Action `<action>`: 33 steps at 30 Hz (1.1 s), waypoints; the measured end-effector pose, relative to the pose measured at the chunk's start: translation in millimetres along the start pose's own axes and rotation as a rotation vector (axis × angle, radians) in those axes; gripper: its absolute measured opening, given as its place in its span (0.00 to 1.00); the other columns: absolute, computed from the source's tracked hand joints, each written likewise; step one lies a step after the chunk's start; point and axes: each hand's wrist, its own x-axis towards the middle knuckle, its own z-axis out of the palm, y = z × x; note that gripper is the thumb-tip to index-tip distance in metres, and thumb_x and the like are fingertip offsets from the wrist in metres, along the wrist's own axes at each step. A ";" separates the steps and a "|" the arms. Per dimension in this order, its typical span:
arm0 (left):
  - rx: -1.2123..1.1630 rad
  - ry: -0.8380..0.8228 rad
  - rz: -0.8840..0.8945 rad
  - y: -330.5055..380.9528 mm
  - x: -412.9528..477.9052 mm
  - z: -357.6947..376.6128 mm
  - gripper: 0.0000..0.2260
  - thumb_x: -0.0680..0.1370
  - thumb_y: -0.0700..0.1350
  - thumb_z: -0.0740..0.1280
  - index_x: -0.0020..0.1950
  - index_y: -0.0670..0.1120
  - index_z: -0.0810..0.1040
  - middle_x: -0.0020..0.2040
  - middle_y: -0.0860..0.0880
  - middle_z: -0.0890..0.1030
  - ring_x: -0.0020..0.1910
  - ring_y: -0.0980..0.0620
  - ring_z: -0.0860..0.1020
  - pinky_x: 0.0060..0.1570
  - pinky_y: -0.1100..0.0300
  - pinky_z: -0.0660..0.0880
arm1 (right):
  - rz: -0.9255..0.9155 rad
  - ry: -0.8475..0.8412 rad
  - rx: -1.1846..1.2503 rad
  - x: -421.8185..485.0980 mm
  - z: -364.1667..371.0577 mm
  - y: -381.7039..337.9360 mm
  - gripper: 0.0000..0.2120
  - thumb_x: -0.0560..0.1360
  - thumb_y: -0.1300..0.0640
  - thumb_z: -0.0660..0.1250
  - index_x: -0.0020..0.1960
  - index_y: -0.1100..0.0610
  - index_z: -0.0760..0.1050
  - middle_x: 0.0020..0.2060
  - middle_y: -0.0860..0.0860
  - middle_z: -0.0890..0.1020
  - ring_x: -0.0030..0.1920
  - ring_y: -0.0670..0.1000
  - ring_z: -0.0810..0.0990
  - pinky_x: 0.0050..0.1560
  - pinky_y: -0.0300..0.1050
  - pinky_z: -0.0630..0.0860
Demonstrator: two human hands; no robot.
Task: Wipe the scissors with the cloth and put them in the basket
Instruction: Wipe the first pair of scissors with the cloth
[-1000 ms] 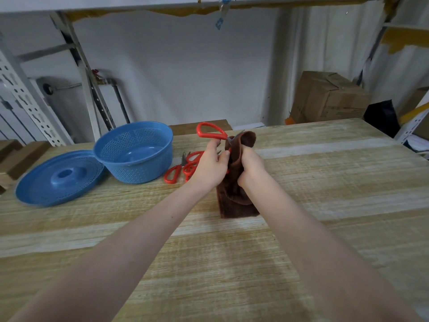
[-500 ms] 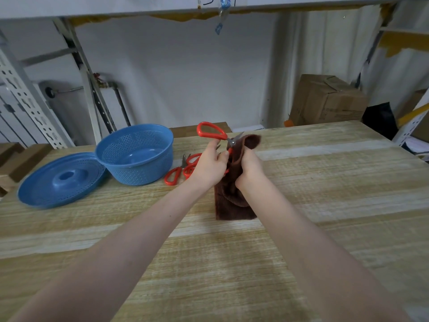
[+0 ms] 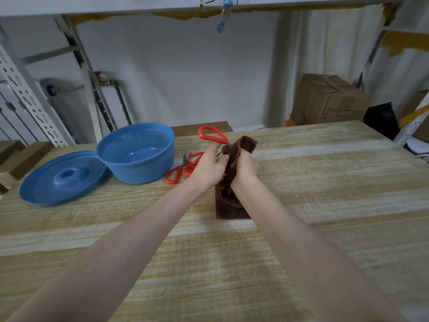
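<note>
Over the wooden tabletop (image 3: 209,263), the right hand (image 3: 245,168) clutched a brown cloth (image 3: 232,205), bunched around the blades of the red-handled scissors (image 3: 212,134). The left hand (image 3: 209,168) gripped their handles. Just beyond the left hand lay spare scissors (image 3: 183,168); farther left stood the blue basket (image 3: 144,173) and a perforated lid (image 3: 60,180).

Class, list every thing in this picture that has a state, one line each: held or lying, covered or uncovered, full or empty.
Held scissors: lifted, gripped by the left hand, blades hidden in the cloth.
Cloth: wrapped round the blades, gripped by the right hand, lower end hanging down.
Basket: upright, uncovered, empty.
Lid: off, lying beside the basket.
Spare scissors: lying on the table, untouched.
</note>
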 end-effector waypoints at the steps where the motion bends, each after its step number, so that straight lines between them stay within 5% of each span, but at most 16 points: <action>1: -0.026 0.003 -0.011 -0.4 -0.4 -0.6 0.18 0.83 0.42 0.56 0.73 0.49 0.64 0.48 0.46 0.79 0.44 0.48 0.77 0.44 0.55 0.76 | 0.014 -0.012 0.011 -0.1 -0.5 -0.4 0.05 0.71 0.60 0.70 0.38 0.60 0.78 0.35 0.55 0.82 0.35 0.55 0.82 0.45 0.50 0.81; 4: -0.028 0.011 -0.015 -0.7 -0.7 -1.2 0.18 0.83 0.42 0.56 0.73 0.49 0.64 0.48 0.48 0.79 0.43 0.50 0.77 0.41 0.59 0.76 | 0.042 -0.047 0.010 -1.8 -0.1 -1.8 0.06 0.70 0.57 0.72 0.42 0.60 0.80 0.39 0.56 0.84 0.39 0.57 0.83 0.48 0.52 0.82; 7: 0.044 0.010 0.022 0.8 -0.5 0.5 0.20 0.83 0.41 0.57 0.75 0.48 0.61 0.52 0.40 0.80 0.45 0.50 0.79 0.48 0.54 0.78 | 0.024 -0.026 0.001 -3.1 0.7 -4.9 0.11 0.69 0.52 0.75 0.42 0.59 0.79 0.43 0.56 0.85 0.43 0.57 0.85 0.50 0.53 0.82; 10: 0.071 -0.004 0.066 3.4 -3.4 3.4 0.20 0.83 0.40 0.56 0.75 0.47 0.61 0.48 0.39 0.80 0.44 0.50 0.79 0.45 0.58 0.76 | -0.010 -0.010 -0.025 -0.9 0.5 -7.4 0.12 0.68 0.52 0.77 0.42 0.59 0.79 0.40 0.54 0.84 0.40 0.53 0.83 0.47 0.49 0.82; 13: 0.032 0.020 0.049 1.7 -5.1 5.0 0.19 0.83 0.40 0.56 0.74 0.47 0.63 0.54 0.37 0.79 0.53 0.46 0.79 0.51 0.55 0.76 | -0.029 -0.017 -0.058 -0.8 0.5 -10.1 0.11 0.71 0.55 0.75 0.38 0.59 0.75 0.36 0.53 0.80 0.35 0.51 0.80 0.42 0.45 0.80; 19: -0.053 0.036 0.005 -2.2 -3.8 4.9 0.19 0.83 0.41 0.56 0.75 0.46 0.63 0.54 0.39 0.80 0.43 0.53 0.79 0.44 0.56 0.78 | -0.030 -0.062 -0.057 0.2 -6.1 -10.7 0.10 0.73 0.59 0.73 0.37 0.60 0.75 0.33 0.54 0.80 0.33 0.52 0.80 0.42 0.46 0.81; 23: -0.142 0.030 -0.015 -1.0 -3.0 5.6 0.19 0.83 0.41 0.57 0.75 0.47 0.63 0.36 0.52 0.74 0.25 0.63 0.72 0.27 0.69 0.70 | 0.003 -0.115 0.013 0.9 -9.3 -9.4 0.07 0.73 0.58 0.73 0.43 0.62 0.80 0.38 0.56 0.84 0.38 0.56 0.84 0.49 0.52 0.82; 26: -0.175 0.034 -0.029 -0.2 -1.6 7.5 0.20 0.83 0.42 0.57 0.75 0.47 0.63 0.36 0.52 0.73 0.28 0.60 0.71 0.25 0.70 0.68 | 0.042 -0.119 0.079 0.8 -9.5 -5.8 0.10 0.75 0.58 0.68 0.50 0.65 0.81 0.47 0.60 0.85 0.45 0.60 0.85 0.51 0.58 0.81; 30: -0.156 0.045 -0.016 -2.0 -1.6 5.6 0.18 0.83 0.41 0.56 0.73 0.47 0.65 0.36 0.52 0.74 0.27 0.61 0.71 0.26 0.68 0.69 | 0.045 -0.095 0.076 -0.2 -4.8 -4.0 0.12 0.71 0.53 0.74 0.47 0.62 0.81 0.44 0.57 0.86 0.42 0.58 0.85 0.49 0.58 0.82; 33: -0.110 0.023 0.008 -0.4 -5.5 4.4 0.17 0.83 0.41 0.56 0.72 0.47 0.65 0.41 0.52 0.77 0.36 0.60 0.75 0.31 0.70 0.73 | 0.039 -0.048 0.013 1.1 -2.1 -3.9 0.13 0.67 0.56 0.76 0.48 0.62 0.81 0.42 0.58 0.86 0.41 0.58 0.86 0.46 0.57 0.83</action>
